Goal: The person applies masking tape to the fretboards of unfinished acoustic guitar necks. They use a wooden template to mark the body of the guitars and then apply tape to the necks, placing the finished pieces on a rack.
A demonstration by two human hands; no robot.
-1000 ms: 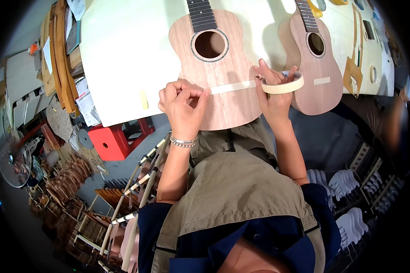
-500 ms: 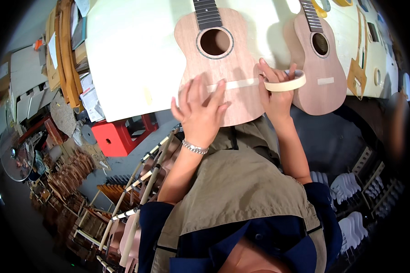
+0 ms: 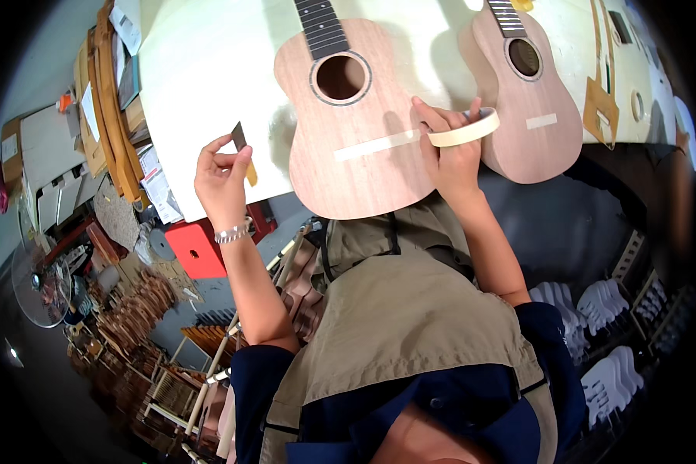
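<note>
The near ukulele [image 3: 356, 131] lies flat on the pale worktop [image 3: 209, 85] straight ahead of me at twelve o'clock, neck pointing away, with a strip of masking tape [image 3: 375, 145] laid across its top below the sound hole. My right hand [image 3: 450, 155], at one o'clock, is curled around the tape roll [image 3: 465, 130], thumb and fingers closed on it, the roll sitting at the strip's right end over the body's edge. My left hand [image 3: 220, 179], at ten o'clock, is lifted off the instrument, thumb and forefinger pinched on a small dark flat blade [image 3: 240, 138] while the other fingers hang loosely bent. A second ukulele [image 3: 530, 100] lies just beside the roll at two o'clock, with a short pale patch on its top. I judge that I am at the cutting step: the strip is down, but I cannot tell whether it is severed from the roll. The next move would call for bringing the blade across to the roll's side and holding the tape taut there, without nicking the bare wood.
</note>
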